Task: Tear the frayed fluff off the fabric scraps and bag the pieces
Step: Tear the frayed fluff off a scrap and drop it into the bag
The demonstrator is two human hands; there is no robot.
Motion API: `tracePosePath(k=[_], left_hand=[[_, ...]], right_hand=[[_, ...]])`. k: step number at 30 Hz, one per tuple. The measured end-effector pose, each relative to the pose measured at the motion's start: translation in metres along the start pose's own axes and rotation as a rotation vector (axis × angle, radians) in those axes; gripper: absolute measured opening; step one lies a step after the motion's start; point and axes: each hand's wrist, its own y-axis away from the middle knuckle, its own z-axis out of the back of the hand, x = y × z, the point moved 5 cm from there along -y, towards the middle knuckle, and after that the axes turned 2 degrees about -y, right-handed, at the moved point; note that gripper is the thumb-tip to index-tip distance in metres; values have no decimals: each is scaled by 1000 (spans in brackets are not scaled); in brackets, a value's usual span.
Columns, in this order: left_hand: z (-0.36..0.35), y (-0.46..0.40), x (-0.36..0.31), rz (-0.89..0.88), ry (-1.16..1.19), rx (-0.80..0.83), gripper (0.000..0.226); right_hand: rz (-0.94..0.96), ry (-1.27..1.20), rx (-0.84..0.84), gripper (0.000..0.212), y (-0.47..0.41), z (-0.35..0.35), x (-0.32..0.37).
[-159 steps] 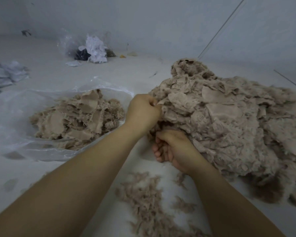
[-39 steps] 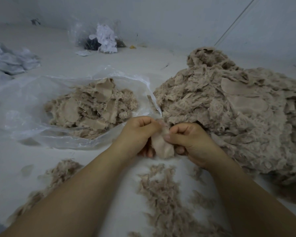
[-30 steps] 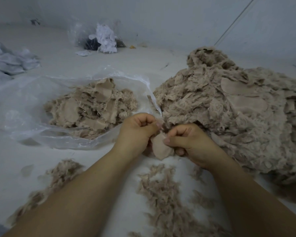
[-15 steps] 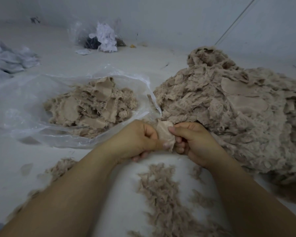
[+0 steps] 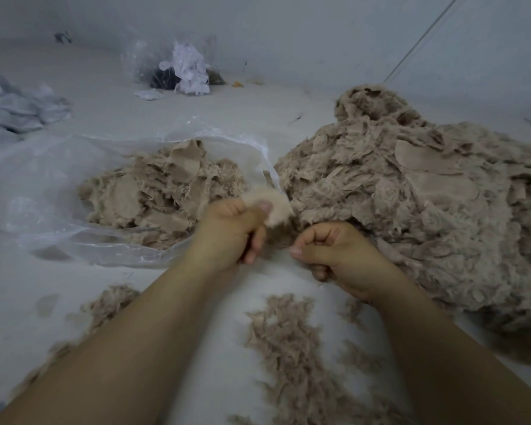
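A small beige fabric scrap [image 5: 269, 207] is pinched in the left hand [image 5: 232, 233], raised toward the clear plastic bag [image 5: 56, 191] (presumably for bagging). The right hand [image 5: 334, 256] is curled; whether fluff is gripped cannot be told.

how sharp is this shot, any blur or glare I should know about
Head view: dim, flat light; the left hand and its fabric scrap are motion-blurred; mild glare on the plastic bag; wide-angle bending at the edges.
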Motion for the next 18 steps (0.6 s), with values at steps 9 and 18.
tracePosePath(k=[9,18], left_hand=[[5,-7,2,-228,-702,-183,21],[-20,-3,2,-334,-1082,59,11]], right_hand=[[-26,-94,-27,22,-4,2,-3],[-30,-142,-57,10,-6,6,-6]])
